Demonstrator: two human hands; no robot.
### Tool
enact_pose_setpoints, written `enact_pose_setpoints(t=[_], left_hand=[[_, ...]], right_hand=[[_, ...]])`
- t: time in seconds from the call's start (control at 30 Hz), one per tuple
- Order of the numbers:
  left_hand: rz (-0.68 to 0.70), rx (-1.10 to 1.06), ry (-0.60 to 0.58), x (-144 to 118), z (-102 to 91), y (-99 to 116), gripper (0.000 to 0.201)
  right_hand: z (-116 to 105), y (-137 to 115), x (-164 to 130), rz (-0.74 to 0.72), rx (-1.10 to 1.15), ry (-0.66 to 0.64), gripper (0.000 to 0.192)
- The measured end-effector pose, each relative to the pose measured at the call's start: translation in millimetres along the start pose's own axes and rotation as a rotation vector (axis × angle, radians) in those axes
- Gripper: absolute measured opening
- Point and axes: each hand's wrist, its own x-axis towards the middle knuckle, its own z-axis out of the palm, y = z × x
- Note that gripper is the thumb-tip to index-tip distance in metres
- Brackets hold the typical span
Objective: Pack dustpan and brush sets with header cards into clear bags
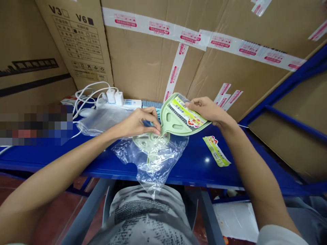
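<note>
**Bagging step: dustpan + label card going into clear bag**

Center frame: left hand point(139, 123) fingertips pressed together, pinching the edge of the clear plastic bag point(153, 160) right at the handle end of the green dustpan point(172, 120). Right hand point(208, 110) grips the dustpan's far edge, thumb clamped over the printed label card point(189, 115) lying on it. Pan is tilted, held just above the blue shelf point(194, 163), center-right of mid frame. Second pale green piece point(150, 143) sits inside the bag, under the pan; shape unclear through the film, prob a matching part.

Bag mouth faces the hands, rest of it hangs crumpled over the shelf's front edge twd bottom center.

Judgement: mid-insert, pan not yet in the bag. Next move needs the left hand to keep the mouth open while the right slides the pan in w/o the card slipping off; film is limp, could fold shut or snag on the handle.

Around: spare label card point(217, 151) flat on the shelf, right of the bag. Stack of clear bags point(102, 119) left of center, power strip point(125, 102) w/ white chargers behind it. Cardboard boxes point(153, 51) fill the upper frame
</note>
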Motion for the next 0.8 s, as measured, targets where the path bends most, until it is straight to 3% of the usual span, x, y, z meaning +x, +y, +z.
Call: enact_pose_setpoints(t=[0.2,0.33,0.47,0.8], left_hand=[[0.123,0.124,-0.011,2.6,-2.1,-0.4,0.013],[0.16,0.174,-0.042,2.5,-0.8,-7.4,0.013],[0.178,0.162,-0.056,1.2,0.6,-10.4,0.016],[0.186,0.175,0.046,2.9,-11.9,0.0,0.036]], right_hand=[[50.4,-11.2,-3.9,0.105,0.15,-0.187,0.049],[70.7,-10.4,-11.9,0.181,0.264,-0.287,0.042],[81.1,-7.7,-22.3,0.252,0.406,-0.372,0.041],[88.8,-19.9,-33.2,0.252,0.641,-0.417,0.022]])
